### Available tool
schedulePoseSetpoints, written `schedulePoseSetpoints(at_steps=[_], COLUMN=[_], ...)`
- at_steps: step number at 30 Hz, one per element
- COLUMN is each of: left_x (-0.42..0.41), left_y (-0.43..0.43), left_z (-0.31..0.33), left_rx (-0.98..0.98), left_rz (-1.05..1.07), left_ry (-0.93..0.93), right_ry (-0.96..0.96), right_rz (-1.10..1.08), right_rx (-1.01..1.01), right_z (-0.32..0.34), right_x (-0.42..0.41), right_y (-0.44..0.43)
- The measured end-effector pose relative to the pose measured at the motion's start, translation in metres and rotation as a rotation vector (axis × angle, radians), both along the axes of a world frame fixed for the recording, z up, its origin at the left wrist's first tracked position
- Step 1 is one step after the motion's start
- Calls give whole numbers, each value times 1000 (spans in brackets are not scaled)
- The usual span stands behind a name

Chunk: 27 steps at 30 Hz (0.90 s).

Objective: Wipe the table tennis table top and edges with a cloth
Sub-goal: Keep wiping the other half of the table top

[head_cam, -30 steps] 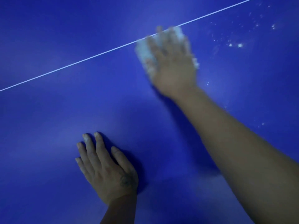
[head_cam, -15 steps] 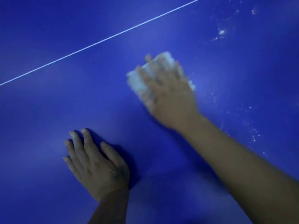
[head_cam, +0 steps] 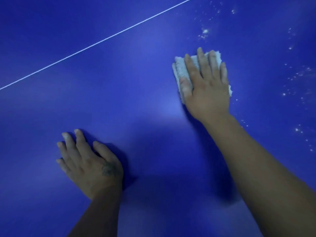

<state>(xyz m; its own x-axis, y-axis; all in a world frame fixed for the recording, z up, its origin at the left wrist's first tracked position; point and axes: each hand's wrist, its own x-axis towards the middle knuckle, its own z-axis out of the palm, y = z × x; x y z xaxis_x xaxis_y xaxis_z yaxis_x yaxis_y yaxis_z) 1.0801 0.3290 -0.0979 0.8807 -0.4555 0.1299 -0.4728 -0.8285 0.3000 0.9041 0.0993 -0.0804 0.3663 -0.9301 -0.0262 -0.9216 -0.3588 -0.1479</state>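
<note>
The blue table [head_cam: 136,74] fills the whole view. A thin white line [head_cam: 95,43] runs across it on a slant, from the left edge up to the top.

The white cloth [head_cam: 179,69] lies flat on the table, on the person's side of the white line and well apart from it. It looks folded into a small thick pad. The right hand [head_cam: 206,89] lies right on top of the cloth. Its fingers are straight and spread a little, and they press down on the cloth without curling round it. The cloth sticks out past the thumb side of the hand, a bit past the fingertips, and a little at the other side too. Most of the cloth is hidden under the palm.

The left hand [head_cam: 89,165] is on the person's side of the white line too, farther from it than the cloth is. It lies flat on the bare table with its fingers spread open and holds nothing.

Small white specks [head_cam: 204,32] dot the table on the cloth's side of the white line, to the right of the cloth.
</note>
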Motion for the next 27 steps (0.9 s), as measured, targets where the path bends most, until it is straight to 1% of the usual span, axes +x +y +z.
schedulePoseSetpoints(at_steps=[1, 2, 3, 6, 7, 8, 9, 10, 12, 13, 14, 15, 17, 18, 20, 21, 22, 23, 25, 26, 27], left_x=[-1, -1, 0, 3, 3, 2, 0, -2, -10, -18, -32, -50, -95, -118, -153, -160, -160, -158, -154, -154, -155], left_y=[0, 1, 2, 2, 2, 3, 4, 5, 5, 4, 5, 10, 31, 45, 72, 79, 82, 81, 80, 80, 81], left_z=[0, -1, -2, -4, -4, -3, -2, -1, 2, 4, 7, 10, 11, 8, 4, 2, -1, -3, -4, -4, -5], left_rx=[-3, -6, -8, 1, 7, 6, -3, -14, -48, -70, -91, -109, -102, -65, 19, 51, 72, 88, 97, 88, 79], left_rz=[1, 0, -6, -39, -47, -61, -82, -110, -171, -200, -232, -265, -327, -329, -303, -300, -300, -300, -293, -290, -290], left_ry=[-5, -13, -23, -45, -46, -44, -38, -31, -11, -3, 5, 10, 22, 39, 53, 39, 32, 28, 15, 11, 15], right_ry=[1, 18, 28, -60, -79, -73, -44, -11, 11, -20, -35, -37, -85, -117, -126, -110, -83, -62, -26, -10, 5], right_rz=[-80, -81, 3, 435, 521, 534, 474, 353, 26, -94, -137, -86, 174, 301, 480, 510, 480, 388, 132, 32, -15], right_rx=[9, 6, 5, 1, -9, -44, -79, -87, -34, -3, -1, -3, 25, 41, 58, 32, 6, -19, -30, -12, -1], right_z=[2, 4, 3, -1, 0, -1, -3, -3, 1, 3, 4, 3, 0, -1, -2, -3, -5, -7, -2, 2, 4], right_x=[5, 14, 22, 12, -4, -21, -39, -54, -73, -70, -61, -51, -40, -43, -66, -78, -89, -99, -117, -118, -115], right_y=[4, 18, 41, 110, 115, 107, 92, 73, 44, 46, 61, 87, 149, 173, 178, 162, 141, 117, 73, 64, 67])
